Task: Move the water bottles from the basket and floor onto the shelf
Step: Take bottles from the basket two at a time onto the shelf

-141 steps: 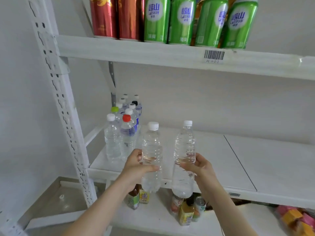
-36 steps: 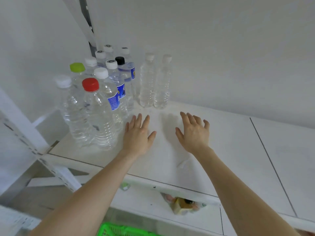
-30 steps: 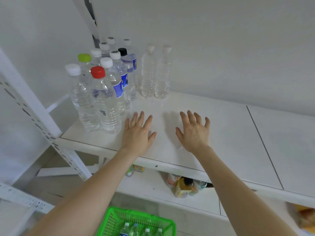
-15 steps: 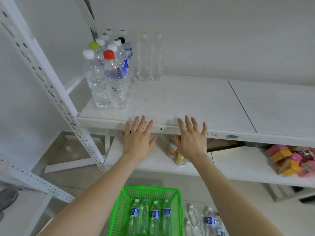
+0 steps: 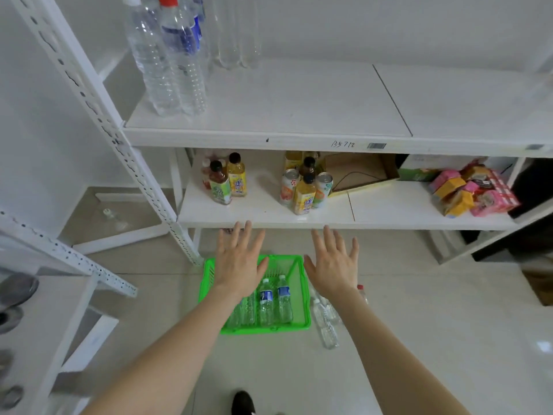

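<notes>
A green basket [image 5: 304,313] stands on the floor below me with several water bottles [image 5: 276,301] lying in it. More clear bottles [image 5: 324,324] lie on the floor just right of the basket. My left hand [image 5: 239,262] hovers over the basket's far left part, fingers spread and empty. My right hand [image 5: 333,265] hovers beside the basket's right rim, also spread and empty. On the white shelf [image 5: 284,115] above, several water bottles [image 5: 170,61] stand grouped at the left end.
The lower shelf [image 5: 263,211] holds juice bottles and cans [image 5: 302,187], a cardboard tray [image 5: 359,175] and pink and yellow packs [image 5: 472,193]. A slanted perforated post [image 5: 119,145] runs down to the floor left of the basket. My shoe [image 5: 242,402] is near the bottom edge.
My view has dropped from the shelf to the floor. Both empty hands have come off the shelf and moved down over the basket; the two bottles stay on the shelf.
</notes>
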Demonstrator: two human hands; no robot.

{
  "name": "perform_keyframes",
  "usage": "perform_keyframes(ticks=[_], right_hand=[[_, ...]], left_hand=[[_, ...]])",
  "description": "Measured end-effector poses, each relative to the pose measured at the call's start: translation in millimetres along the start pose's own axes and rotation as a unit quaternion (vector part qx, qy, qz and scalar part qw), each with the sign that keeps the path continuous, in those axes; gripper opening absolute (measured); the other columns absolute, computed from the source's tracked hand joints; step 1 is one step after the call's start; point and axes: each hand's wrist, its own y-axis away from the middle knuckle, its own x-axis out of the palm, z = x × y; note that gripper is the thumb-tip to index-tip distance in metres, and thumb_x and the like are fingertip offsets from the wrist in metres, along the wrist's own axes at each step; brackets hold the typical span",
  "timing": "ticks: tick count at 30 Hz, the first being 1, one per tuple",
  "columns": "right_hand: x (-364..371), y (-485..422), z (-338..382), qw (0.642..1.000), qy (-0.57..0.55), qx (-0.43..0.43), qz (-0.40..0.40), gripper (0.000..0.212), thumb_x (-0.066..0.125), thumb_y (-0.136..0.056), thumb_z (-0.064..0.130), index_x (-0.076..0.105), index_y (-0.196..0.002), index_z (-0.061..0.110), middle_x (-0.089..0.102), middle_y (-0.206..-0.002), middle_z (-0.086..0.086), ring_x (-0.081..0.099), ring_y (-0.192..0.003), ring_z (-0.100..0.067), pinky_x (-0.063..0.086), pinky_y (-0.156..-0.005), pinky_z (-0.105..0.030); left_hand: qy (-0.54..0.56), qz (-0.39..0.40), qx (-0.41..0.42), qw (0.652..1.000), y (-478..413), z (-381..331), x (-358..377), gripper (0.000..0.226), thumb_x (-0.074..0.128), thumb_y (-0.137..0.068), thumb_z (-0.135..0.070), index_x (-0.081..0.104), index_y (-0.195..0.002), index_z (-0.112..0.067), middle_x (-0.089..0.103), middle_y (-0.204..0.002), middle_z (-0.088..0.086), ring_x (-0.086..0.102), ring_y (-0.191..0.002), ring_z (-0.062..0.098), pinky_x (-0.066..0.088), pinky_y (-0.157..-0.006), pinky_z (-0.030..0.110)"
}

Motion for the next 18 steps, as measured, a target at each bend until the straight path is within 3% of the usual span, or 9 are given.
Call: perform_keyframes(ticks=[6,11,14,18], right_hand=[[41,59,-21,0.998,0.004,0.016,0.056,0.063,0.039,-0.095,0.049,0.028,-0.15,0.021,0.029,-0.157,-0.01,0.023,-0.146,-0.029,0.011,-0.115,-0.06],[72,100,-37,0.996,0.025,0.034,0.083,0.059,0.045,-0.087,0.049,0.052,-0.136,0.017,0.052,-0.141,-0.013,0.048,-0.13,-0.033,0.032,-0.106,-0.063],[91,115,-46,0.995,0.027,0.031,0.095,0.063,0.055,-0.087,0.048,0.046,-0.141,0.018,0.047,-0.146,-0.012,0.042,-0.135,-0.033,0.026,-0.11,-0.062],[108,117,-48,0.991,0.029,0.014,0.127,0.064,0.049,-0.09,0.049,0.039,-0.146,0.017,0.04,-0.152,-0.012,0.034,-0.14,-0.032,0.021,-0.112,-0.061]], left_hand=[[0.022,0.036,-0.022,0.999,59,-28,51,0.064,0.033,-0.097,-0.054,0.018,-0.154,-0.028,0.014,-0.163,0.009,0.006,-0.15,0.03,0.005,-0.119,0.058],[0.024,0.075,-0.034,0.996,97,-47,87,0.066,0.041,-0.095,-0.052,0.02,-0.153,-0.029,0.018,-0.162,0.009,0.013,-0.149,0.031,0.007,-0.118,0.057],[0.032,0.087,-0.04,0.995,112,-55,110,0.066,0.049,-0.092,-0.05,0.03,-0.151,-0.026,0.027,-0.159,0.011,0.021,-0.147,0.034,0.014,-0.117,0.06],[0.031,0.113,-0.05,0.992,116,-53,129,0.066,0.044,-0.094,-0.049,0.021,-0.153,-0.028,0.018,-0.161,0.011,0.013,-0.149,0.033,0.008,-0.118,0.058]])
